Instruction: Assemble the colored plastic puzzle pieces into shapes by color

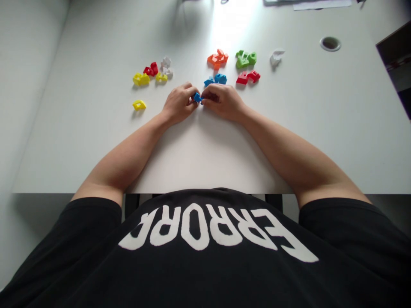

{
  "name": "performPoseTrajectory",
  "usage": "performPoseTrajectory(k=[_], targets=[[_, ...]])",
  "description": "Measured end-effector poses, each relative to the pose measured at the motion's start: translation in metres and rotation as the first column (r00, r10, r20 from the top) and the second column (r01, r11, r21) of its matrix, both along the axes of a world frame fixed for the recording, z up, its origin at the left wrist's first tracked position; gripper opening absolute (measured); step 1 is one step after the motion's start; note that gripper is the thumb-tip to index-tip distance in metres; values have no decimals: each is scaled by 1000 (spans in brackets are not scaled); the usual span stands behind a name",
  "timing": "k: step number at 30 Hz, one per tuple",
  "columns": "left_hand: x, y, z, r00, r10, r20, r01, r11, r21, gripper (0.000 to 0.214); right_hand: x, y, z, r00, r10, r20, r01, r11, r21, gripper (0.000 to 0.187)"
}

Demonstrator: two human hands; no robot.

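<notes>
My left hand [180, 102] and my right hand [221, 100] meet above the white table [205, 162], with the fingertips of both pinching a small blue plastic piece [197, 97]. Just beyond my right fingers lie two more blue pieces [215, 79]. Orange [217, 59], green [245, 59] and red [248, 77] interlocking pieces sit further out, with a white piece [275, 57] to their right. Beyond my left hand are red pieces [150, 68], white pieces [166, 67] and yellow pieces [141, 78], plus a lone yellow piece [139, 105].
A round cable grommet [330, 43] is set into the table at the far right. Papers [321, 4] lie at the far edge. A dark object [396, 64] stands beyond the right side. My black lettered shirt [212, 231] fills the foreground below the table's near edge.
</notes>
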State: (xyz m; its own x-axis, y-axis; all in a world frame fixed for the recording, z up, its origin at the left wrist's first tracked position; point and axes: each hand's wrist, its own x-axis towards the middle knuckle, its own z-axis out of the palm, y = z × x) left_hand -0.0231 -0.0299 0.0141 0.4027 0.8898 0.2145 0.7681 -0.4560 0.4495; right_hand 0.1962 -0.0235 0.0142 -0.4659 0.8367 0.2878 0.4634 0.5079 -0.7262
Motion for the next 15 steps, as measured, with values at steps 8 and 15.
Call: performPoseTrajectory(k=[8, 15], targets=[[-1, 1, -1, 1000, -4, -4, 4, 1000, 13, 22, 1, 1, -2, 1000, 14, -13, -14, 1000, -1, 24], [0, 0, -1, 1000, -1, -9, 1, 1000, -2, 24, 0, 1, -2, 1000, 1, -12, -1, 1000, -5, 21]])
